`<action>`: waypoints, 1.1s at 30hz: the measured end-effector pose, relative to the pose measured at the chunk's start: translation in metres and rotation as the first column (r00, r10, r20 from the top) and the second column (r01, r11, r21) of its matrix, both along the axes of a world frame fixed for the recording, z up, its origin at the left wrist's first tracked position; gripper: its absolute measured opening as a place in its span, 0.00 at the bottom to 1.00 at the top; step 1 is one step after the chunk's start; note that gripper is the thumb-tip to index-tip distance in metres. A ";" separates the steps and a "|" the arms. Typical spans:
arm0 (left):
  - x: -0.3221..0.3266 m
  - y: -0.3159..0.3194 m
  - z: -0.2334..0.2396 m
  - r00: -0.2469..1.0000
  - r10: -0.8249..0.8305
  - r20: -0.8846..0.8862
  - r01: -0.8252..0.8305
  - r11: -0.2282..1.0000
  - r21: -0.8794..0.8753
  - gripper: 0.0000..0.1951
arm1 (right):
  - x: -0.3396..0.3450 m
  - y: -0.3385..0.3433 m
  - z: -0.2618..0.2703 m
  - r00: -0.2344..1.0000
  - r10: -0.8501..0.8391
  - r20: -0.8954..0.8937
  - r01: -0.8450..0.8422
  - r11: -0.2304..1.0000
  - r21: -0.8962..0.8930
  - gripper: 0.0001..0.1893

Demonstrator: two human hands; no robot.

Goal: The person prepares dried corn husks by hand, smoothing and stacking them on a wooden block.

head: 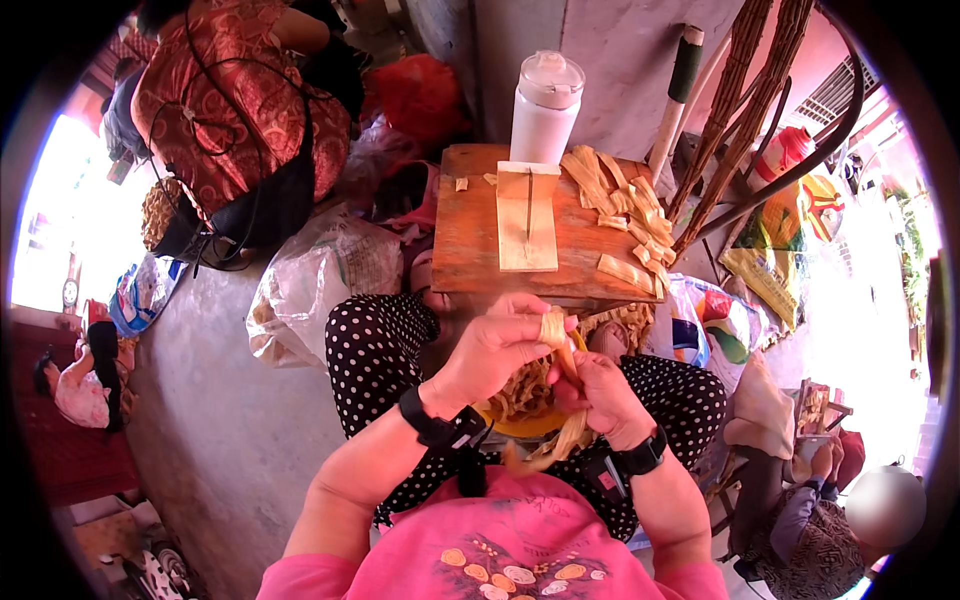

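Between both hands, over the lap, is a pale tan strip of dried plant fibre (553, 328). My left hand (501, 349) pinches its upper part, which looks folded or looped. My right hand (598, 386) grips the strip just below and to the right, and a loose end (568, 444) hangs down under it. Beneath the hands, a yellow bowl (525, 427) holds many twisted pieces (523, 390) of similar fibre. On a small wooden table (465, 247) ahead stands a light wooden block (527, 255) with a thin dark upright rod. Flat strips (630, 202) lie at the table's right side.
A white lidded tumbler (546, 112) stands at the table's back. Plastic bags (322, 277) lie left on the floor, others (697, 322) right. Bundled brown stalks (739, 112) lean at the back right. One person (232, 120) sits back left, another (810, 532) lower right.
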State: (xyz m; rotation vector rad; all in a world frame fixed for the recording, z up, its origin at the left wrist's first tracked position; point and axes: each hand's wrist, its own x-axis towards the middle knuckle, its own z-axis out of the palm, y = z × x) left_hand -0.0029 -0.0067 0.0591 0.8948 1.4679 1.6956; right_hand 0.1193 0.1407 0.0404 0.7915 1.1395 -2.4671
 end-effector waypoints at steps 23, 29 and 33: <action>0.022 0.010 -0.010 0.780 0.318 -0.539 -0.402 0.915 -0.041 0.10 | -0.003 -0.021 -0.017 0.822 -0.417 -0.388 0.526 0.818 0.235 0.06; 0.014 0.009 -0.009 0.822 0.185 -0.538 -0.211 0.977 0.014 0.06 | 0.000 0.009 0.000 0.958 -0.137 -0.250 0.221 0.911 0.348 0.04; 0.012 0.012 -0.004 0.881 0.047 -0.471 -0.085 0.995 -0.059 0.06 | -0.001 0.017 -0.008 0.970 0.021 -0.241 0.104 0.864 0.492 0.09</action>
